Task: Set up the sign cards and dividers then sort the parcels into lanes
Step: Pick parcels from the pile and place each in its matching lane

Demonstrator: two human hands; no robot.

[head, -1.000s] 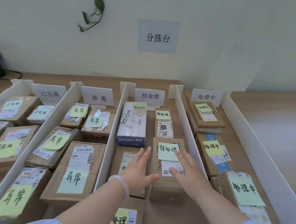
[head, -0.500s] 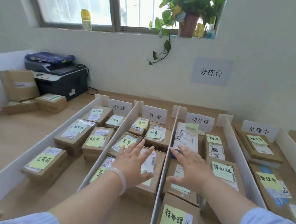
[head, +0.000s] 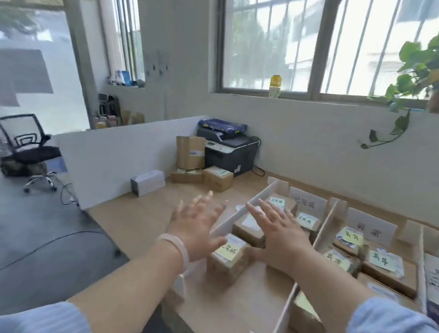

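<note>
Reading left hand (head: 196,224) and right hand (head: 278,235) empty, fingers spread. Unsorted parcel (head: 217,178) at 12 o'clock; I'd say left is nearer.

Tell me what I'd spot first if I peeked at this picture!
Two open hands, the left hand and the right hand, stretch out over the middle. Near them sit brown parcels with yellow notes, lined up between white dividers on the right. A dark printer stands behind by the wall.
</note>
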